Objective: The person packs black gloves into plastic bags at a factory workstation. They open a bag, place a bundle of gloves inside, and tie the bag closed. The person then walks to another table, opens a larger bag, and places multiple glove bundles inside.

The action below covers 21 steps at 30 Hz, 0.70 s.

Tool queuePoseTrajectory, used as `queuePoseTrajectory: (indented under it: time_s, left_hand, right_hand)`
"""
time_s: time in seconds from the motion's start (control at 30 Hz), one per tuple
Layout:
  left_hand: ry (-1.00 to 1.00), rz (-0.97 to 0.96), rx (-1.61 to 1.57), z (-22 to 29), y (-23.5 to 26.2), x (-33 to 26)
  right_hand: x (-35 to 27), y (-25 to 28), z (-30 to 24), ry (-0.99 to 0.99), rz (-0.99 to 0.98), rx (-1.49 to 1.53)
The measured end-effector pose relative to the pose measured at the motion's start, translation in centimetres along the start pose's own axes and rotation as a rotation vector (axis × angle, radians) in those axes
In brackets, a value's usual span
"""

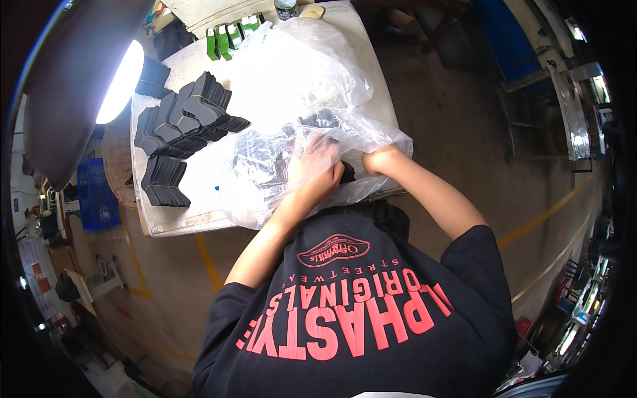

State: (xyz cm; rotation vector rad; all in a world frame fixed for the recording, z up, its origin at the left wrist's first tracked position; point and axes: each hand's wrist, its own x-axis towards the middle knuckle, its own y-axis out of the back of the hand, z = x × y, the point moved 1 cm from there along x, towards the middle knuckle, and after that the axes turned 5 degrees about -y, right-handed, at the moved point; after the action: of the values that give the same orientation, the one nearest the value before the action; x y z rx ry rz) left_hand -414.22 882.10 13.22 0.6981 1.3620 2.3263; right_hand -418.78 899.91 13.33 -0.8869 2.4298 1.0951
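Reaching into the clear plastic bag on the white table, the left hand pinches its thin, slippery film; the right hand seems buried inside, grip unclear; black cut pieces lie stacked left of the bag

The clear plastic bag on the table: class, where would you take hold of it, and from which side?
Probably grip the clear plastic bag at its crumpled open edge nearest the person, coming from the table's near side. The film bunches there, where the left hand and right hand already meet it.
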Motion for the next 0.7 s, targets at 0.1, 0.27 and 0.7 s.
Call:
queuePoseTrajectory:
  time_s: [0.1,0.27,0.7]
  left_hand:
    - [-0.111,0.119,-0.003,0.2,-0.1,0.2]
    - [-0.063,-0.058,-0.051,0.9,1.7,-0.4]
    - [0.485,0.715,-0.724,-15.6,21.9,-15.3]
  right_hand:
    - [1.4,0.3,3.4,0.111,0.037,-0.65]
    - [6.5,-1.3,9.4,-0.007,-0.022,-0.389]
    - [5.0,-5.1,13.0,0.088,0.235,0.24]
